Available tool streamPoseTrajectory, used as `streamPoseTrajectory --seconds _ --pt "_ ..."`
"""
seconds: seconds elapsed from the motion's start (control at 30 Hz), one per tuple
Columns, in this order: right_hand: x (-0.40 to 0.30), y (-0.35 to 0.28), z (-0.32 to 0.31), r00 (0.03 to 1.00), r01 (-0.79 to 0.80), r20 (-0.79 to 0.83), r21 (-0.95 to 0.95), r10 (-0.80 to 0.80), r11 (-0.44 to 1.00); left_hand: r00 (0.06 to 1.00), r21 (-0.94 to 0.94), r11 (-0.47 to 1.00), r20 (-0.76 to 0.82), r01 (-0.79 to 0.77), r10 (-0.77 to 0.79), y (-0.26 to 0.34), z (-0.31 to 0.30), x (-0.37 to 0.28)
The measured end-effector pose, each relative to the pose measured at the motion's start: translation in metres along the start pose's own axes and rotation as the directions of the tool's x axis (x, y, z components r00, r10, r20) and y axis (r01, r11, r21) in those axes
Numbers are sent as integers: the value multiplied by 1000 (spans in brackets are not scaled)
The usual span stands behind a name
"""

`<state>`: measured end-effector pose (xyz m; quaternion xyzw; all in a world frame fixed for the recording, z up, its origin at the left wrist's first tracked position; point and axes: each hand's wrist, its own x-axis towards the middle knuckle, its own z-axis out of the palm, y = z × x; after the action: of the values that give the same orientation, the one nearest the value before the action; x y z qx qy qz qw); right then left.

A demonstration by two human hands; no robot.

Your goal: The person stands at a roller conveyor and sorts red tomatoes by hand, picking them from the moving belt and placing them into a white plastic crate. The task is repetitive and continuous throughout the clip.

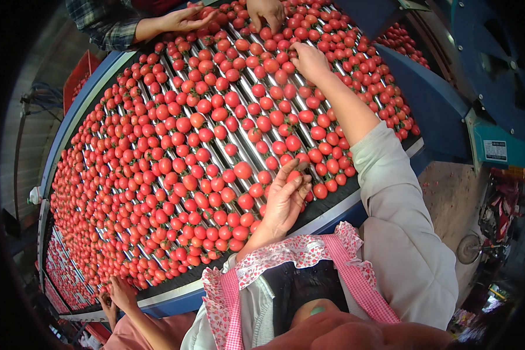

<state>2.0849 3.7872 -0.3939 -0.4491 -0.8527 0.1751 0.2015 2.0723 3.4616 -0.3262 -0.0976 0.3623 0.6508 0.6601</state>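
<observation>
Many small red tomatoes (232, 99), some with green stems, lie in rows on a roller conveyor with shiny metal rollers (219, 152). Near the front edge, my left hand (285, 199) is turned palm up. Its thumb and fingers curl around one tomato (294, 176). My right hand (311, 62) reaches across to the far part of the conveyor, back of the hand up. Its fingertips touch or hover just over tomatoes there; whether they pinch one is hidden.
Across the conveyor, another person's hands (266, 14) are over the tomatoes, one palm up (181, 19). Another person's hand (121, 294) works at the lower left. A blue machine guard (428, 83) and round blue fan housing (494, 65) stand right. A red crate (81, 74) is at left.
</observation>
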Motion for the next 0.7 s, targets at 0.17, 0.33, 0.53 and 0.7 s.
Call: streamPoseTrajectory --seconds 0.17,0.33,0.53,0.7 --pt "2 60 14 907 -56 -281 656 313 752 995 -80 994 78 76 -69 0 4 6" --pt "-48 35 -36 881 -241 65 914 468 326 988 -144 982 114 121 -105 -7 -6 11" --pt "-47 -28 -44 999 -46 27 638 37 769 980 -222 972 193 82 -39 -16 -8 18" --pt "-35 -54 -9 946 324 -61 143 -319 935 988 -170 985 156 16 11 -17 3 19"
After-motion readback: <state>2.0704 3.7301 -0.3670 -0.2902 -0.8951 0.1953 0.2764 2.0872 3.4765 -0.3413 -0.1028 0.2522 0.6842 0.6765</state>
